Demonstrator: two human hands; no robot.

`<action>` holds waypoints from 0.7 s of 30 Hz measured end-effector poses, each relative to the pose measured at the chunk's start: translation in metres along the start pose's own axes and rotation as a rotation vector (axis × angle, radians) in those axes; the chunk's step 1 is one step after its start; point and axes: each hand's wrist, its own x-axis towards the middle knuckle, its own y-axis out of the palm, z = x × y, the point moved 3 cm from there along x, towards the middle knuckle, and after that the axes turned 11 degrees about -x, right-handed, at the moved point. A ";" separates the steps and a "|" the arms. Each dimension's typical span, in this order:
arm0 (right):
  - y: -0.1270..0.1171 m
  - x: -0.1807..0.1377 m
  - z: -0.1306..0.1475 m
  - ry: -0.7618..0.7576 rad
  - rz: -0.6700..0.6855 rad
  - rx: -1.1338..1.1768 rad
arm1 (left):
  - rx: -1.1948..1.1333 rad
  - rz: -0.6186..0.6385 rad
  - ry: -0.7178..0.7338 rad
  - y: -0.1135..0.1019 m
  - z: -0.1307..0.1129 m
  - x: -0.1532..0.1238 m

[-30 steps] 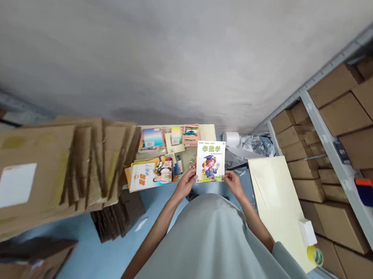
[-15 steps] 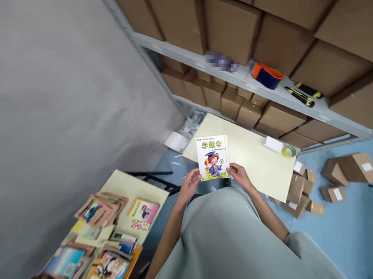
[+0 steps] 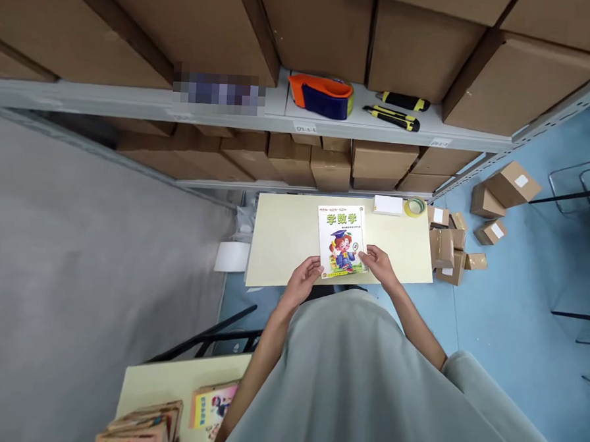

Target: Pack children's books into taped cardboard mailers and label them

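Note:
A thin white children's book (image 3: 342, 242) is held up in front of me, its cover showing green Chinese characters and a cartoon child in a blue graduation cap. My left hand (image 3: 305, 279) grips its lower left corner, thumb on the cover. On the right edge, low down, my right hand (image 3: 378, 263) pinches it, with the other fingers behind and partly hidden. Beneath the book lies a pale yellow table (image 3: 284, 237). At that table's back right are a small white box (image 3: 388, 205) and a roll of tape (image 3: 415, 207).
A shelf (image 3: 275, 123) of cardboard boxes spans the back, holding an orange-and-blue tape dispenser (image 3: 324, 97) and black-and-yellow utility knives (image 3: 394, 117). Parcels (image 3: 442, 248) lie on the floor at right. A second table (image 3: 158, 386) with stacked books (image 3: 148, 428) stands at lower left.
My view has turned to the right, so the shelf now runs level and the book-covered table has slipped toward the lower left. Both hands still hold the book, now over the table.

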 end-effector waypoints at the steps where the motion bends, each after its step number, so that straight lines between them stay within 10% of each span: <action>1: 0.002 0.000 0.004 -0.007 -0.030 0.021 | 0.008 0.020 -0.002 -0.002 -0.004 0.003; 21: 0.092 -0.046 0.059 -0.085 -0.287 0.067 | -0.088 0.089 -0.091 -0.092 -0.042 0.022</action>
